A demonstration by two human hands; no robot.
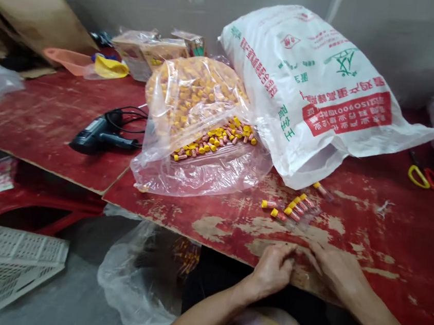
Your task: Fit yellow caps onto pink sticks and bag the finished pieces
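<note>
My left hand (271,271) rests curled on the near edge of the worn red-painted board table (367,240), with nothing visible in its fingers. My right hand (339,271) lies beside it, fingertips reaching toward the left hand, and I cannot tell whether they pinch something. A little beyond both hands lie several small red tubes with yellow caps (289,209). A clear plastic bag (200,173) holds more such tubes and many loose yellow caps (193,95).
A white woven sack with red and green print (317,90) lies behind the clear bag. A black heat gun with its cord (103,135) sits on the left board, and yellow-and-red scissors (427,177) lie at right. Below the table are a plastic bag (138,278) and a white perforated crate (3,274).
</note>
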